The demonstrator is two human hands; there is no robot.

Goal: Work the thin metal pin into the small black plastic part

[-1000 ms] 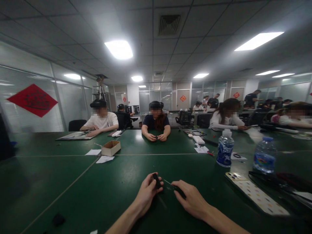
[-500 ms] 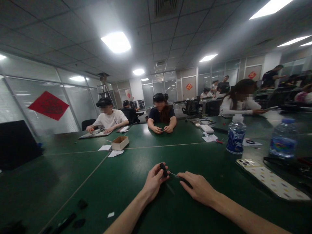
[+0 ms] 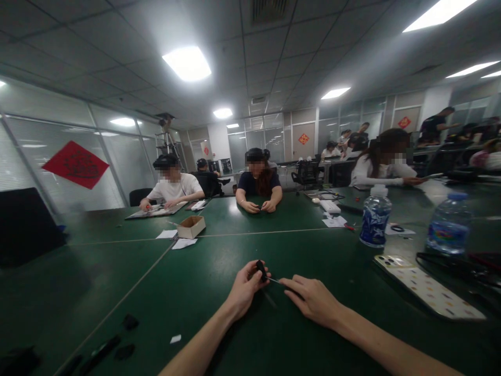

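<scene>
Between the fingers and thumb of my left hand [image 3: 243, 290] is a small black block-like part [image 3: 261, 269], held just above the green table [image 3: 211, 266]. My right hand [image 3: 313, 300] pinches a thin metal rod-like tool [image 3: 273, 280] by its near end. The rod's far end meets the side of the black part; whether it goes inside, I cannot make out. Most of the tool's grip end is hidden by my right fingers.
On the right stand a blue-labelled bottle [image 3: 374, 216] and a clear bottle [image 3: 450, 224], behind a phone in a patterned case [image 3: 430, 287]. An open cardboard box [image 3: 191, 228] is ahead. Black pieces [image 3: 124, 352] and a white scrap [image 3: 176, 339] lie at left. Co-workers sit opposite.
The black part has turned slightly in my left hand, and both hands have shifted a little to the left in view. The tool still meets the part.
</scene>
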